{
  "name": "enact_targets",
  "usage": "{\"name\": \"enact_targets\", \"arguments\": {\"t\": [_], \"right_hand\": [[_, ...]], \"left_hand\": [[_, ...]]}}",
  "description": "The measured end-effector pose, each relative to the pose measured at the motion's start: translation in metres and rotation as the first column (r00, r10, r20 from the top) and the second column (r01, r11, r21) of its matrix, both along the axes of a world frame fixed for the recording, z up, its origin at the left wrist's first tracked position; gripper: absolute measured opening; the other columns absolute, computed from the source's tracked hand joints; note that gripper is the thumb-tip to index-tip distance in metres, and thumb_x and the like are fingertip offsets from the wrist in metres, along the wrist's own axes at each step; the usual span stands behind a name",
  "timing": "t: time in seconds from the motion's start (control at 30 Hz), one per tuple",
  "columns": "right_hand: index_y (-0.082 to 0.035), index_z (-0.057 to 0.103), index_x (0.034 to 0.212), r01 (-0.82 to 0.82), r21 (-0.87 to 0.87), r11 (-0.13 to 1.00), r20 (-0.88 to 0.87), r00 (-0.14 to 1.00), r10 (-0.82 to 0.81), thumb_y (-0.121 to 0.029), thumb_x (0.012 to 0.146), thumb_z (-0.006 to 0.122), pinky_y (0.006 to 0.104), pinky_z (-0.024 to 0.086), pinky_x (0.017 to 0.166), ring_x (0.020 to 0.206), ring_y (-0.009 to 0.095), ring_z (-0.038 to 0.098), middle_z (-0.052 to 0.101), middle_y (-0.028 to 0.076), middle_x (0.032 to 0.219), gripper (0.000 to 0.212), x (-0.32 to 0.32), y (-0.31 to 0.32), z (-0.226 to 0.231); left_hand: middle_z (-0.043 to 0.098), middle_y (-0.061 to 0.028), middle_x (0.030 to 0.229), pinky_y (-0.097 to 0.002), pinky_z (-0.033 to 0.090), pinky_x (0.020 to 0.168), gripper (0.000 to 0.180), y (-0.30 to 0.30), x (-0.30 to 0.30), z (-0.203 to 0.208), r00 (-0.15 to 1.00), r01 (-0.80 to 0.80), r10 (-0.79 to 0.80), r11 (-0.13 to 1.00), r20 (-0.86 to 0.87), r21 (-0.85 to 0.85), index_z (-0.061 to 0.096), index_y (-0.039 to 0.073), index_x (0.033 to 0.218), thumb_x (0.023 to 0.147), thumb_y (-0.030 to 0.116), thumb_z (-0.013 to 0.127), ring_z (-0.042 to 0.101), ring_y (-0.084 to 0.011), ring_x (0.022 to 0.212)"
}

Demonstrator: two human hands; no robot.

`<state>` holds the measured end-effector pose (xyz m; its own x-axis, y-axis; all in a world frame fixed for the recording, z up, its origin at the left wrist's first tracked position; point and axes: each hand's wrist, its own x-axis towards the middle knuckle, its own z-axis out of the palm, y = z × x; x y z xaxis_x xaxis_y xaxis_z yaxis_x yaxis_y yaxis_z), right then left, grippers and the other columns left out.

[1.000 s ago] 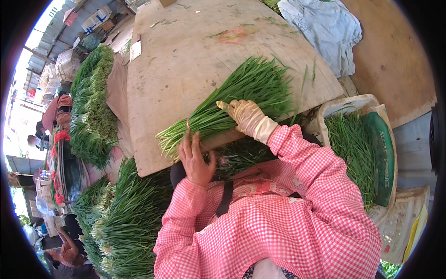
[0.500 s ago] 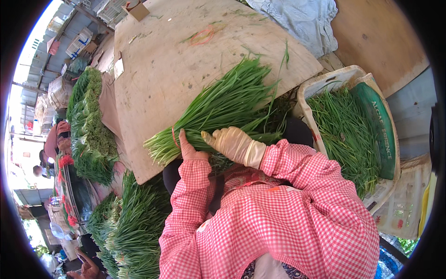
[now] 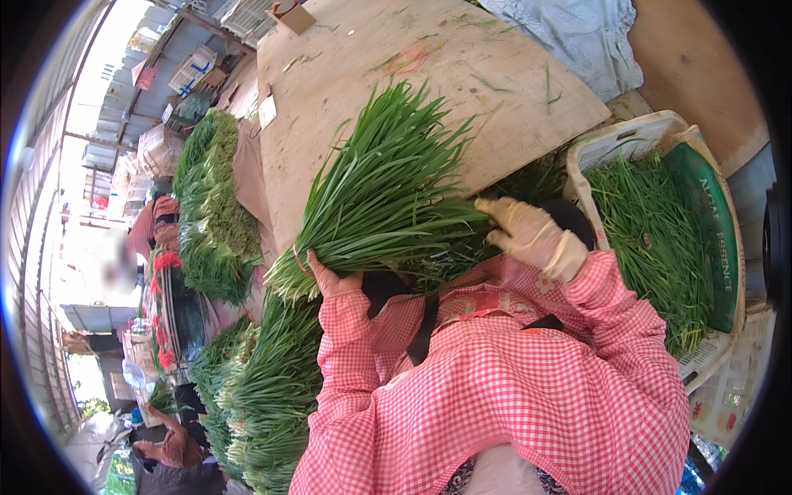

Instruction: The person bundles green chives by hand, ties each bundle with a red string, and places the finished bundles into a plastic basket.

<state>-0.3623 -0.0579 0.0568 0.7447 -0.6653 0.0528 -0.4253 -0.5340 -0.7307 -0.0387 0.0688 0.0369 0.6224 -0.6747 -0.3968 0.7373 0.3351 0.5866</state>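
A thick bundle of long green chives (image 3: 375, 194) lies across the near edge of a wooden board (image 3: 429, 74), leaf tips pointing away from me. My left hand (image 3: 330, 280), bare, grips the pale root end of the bundle from below. My right hand (image 3: 528, 235), in a pale glove, presses on the leaf side of the same bundle. Both sleeves are pink-and-white checked.
A white crate (image 3: 627, 140) full of loose chives stands at my right. Tied chive bundles are stacked at my lower left (image 3: 264, 388) and along the board's far left (image 3: 210, 214). A blue-grey cloth (image 3: 577, 33) lies at the back. Another person (image 3: 169, 445) crouches at lower left.
The chive bundle has come toward me, now over the board's near edge. My left hand has shifted from on top of the root end to beneath it; my gloved hand slid right.
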Motion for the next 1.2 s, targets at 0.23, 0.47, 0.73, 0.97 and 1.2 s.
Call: {"name": "enact_targets", "arguments": {"t": [0.23,0.47,0.73,0.97,1.2], "right_hand": [[-0.001,0.056,0.105,0.022,-0.133,0.991,0.34,0.94,0.025,-0.035,0.086,0.055,0.0382,0.047,0.077,0.09,0.033,0.059,0.061,0.017,0.095,0.039,0.039,-0.004,0.018],[-0.005,0.06,0.089,-0.026,-0.019,0.999,0.143,0.989,0.028,-0.042,0.087,0.051,0.0408,0.044,0.064,0.072,0.035,0.057,0.061,0.016,0.075,0.038,0.113,0.003,-0.01],[-0.003,0.063,0.086,0.265,0.348,0.899,0.411,0.819,-0.401,-0.022,0.086,0.053,0.0318,0.046,0.068,0.075,0.022,0.06,0.066,0.01,0.084,0.021,0.084,-0.021,-0.03],[-0.002,0.057,0.085,0.025,0.53,0.847,0.606,0.688,-0.399,-0.028,0.093,0.05,0.0226,0.04,0.065,0.068,0.009,0.047,0.057,-0.001,0.073,0.027,0.029,-0.037,-0.035],[-0.002,0.056,0.08,0.145,0.096,0.985,0.368,0.914,-0.17,-0.033,0.091,0.052,0.0326,0.042,0.063,0.065,0.019,0.051,0.055,0.01,0.067,0.033,0.05,-0.022,-0.011]], "left_hand": [[0.055,-0.0076,0.12,-0.0523,0.04,0.094,0.052,0.023,-0.003,-0.006,0.999,-0.041,0.041,0.999,-0.032,0.017,0.054,0.013,0.119,0.079,0.048,0.057,0.051,-0.0316,0.11],[0.056,-0.0071,0.119,-0.048,0.044,0.092,0.05,0.036,-0.012,-0.004,0.999,0.04,-0.042,0.995,-0.02,-0.091,0.054,0.012,0.118,0.08,0.043,0.061,0.053,-0.0288,0.107],[0.058,-0.0062,0.116,-0.0425,0.045,0.091,0.047,0.038,-0.02,-0.017,0.999,0.042,-0.041,0.992,0.01,-0.116,0.055,0.011,0.116,0.079,0.038,0.065,0.054,-0.0264,0.105],[0.057,-0.0058,0.117,-0.0432,0.044,0.092,0.049,0.035,-0.021,-0.012,0.997,0.075,-0.076,0.987,0.0,-0.142,0.055,0.011,0.117,0.079,0.042,0.063,0.054,-0.0259,0.105],[0.056,-0.0063,0.12,-0.0454,0.043,0.093,0.05,0.033,-0.02,-0.017,0.995,0.094,-0.09,0.989,0.035,-0.114,0.053,0.012,0.119,0.08,0.042,0.062,0.053,-0.0268,0.108]]}}
